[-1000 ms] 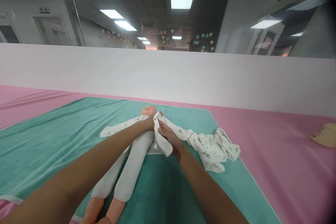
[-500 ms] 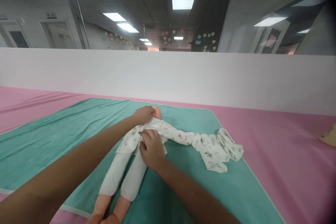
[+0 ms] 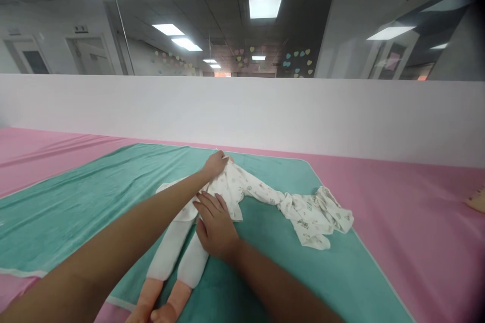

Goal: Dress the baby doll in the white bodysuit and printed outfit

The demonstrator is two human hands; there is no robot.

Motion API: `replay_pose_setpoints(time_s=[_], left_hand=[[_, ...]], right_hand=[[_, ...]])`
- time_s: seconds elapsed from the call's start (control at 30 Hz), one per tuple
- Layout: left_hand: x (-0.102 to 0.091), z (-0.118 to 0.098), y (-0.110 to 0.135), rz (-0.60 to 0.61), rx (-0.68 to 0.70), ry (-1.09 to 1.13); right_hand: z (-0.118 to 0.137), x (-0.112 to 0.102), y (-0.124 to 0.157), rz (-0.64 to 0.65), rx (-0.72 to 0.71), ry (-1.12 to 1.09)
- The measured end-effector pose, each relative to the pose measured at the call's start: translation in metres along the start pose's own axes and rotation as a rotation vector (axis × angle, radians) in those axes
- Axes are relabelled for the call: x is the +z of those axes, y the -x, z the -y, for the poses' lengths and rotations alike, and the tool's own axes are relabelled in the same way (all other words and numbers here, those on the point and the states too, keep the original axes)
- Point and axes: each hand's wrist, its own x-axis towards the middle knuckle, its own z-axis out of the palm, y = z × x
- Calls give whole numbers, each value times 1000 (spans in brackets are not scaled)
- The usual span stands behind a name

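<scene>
A baby doll (image 3: 172,252) in white leggings lies on its back, bare feet towards me. It has on a white printed baby shirt (image 3: 232,189), one sleeve stretched out to the right. My left hand (image 3: 215,164) grips the shirt's collar edge at the neck, fingers closed on the cloth. The doll's head is mostly hidden behind that hand and the raised fabric. My right hand (image 3: 216,224) rests on the shirt's lower front with fingers stretched out. A crumpled printed garment (image 3: 308,217) touches the sleeve's end; whether they are joined I cannot tell.
Under the doll spreads a green blanket (image 3: 94,186) with a pale border, over a pink sheet (image 3: 401,202). A low white wall (image 3: 242,111) runs along the back, below a mirror or window. At the right edge a tan object (image 3: 476,202) is partly in view.
My left hand has closed on the collar and pulled the shirt up over the doll's neck and face. The shirt front spreads wider. My right hand has flattened slightly to the left.
</scene>
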Motion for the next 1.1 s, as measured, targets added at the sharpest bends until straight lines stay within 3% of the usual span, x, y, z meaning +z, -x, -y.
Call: replay_pose_setpoints(time_s=[0.13, 0.3, 0.47, 0.63, 0.83, 0.93, 1.03, 1.1], left_hand=[[0, 18, -5, -17, -99, -31], [16, 19, 3, 37, -63, -104], [16, 13, 4, 14, -42, -101], [6, 22, 10, -11, -78, -23], [3, 61, 54, -68, -25, 153], [7, 84, 86, -17, -105, 363], [11, 98, 113, 142, -223, 596], [12, 102, 123, 205, -224, 704]], right_hand=[[-3, 4, 0, -109, 85, 72], [-23, 6, -3, -155, 331, 173], [-29, 6, -2, -110, 226, 121], [-21, 8, 0, -67, 63, 177], [-16, -1, 0, 4, -59, 91], [-15, -5, 0, 23, -53, 4], [-22, -8, -1, -56, 42, -27], [-36, -11, 1, -204, 242, -28]])
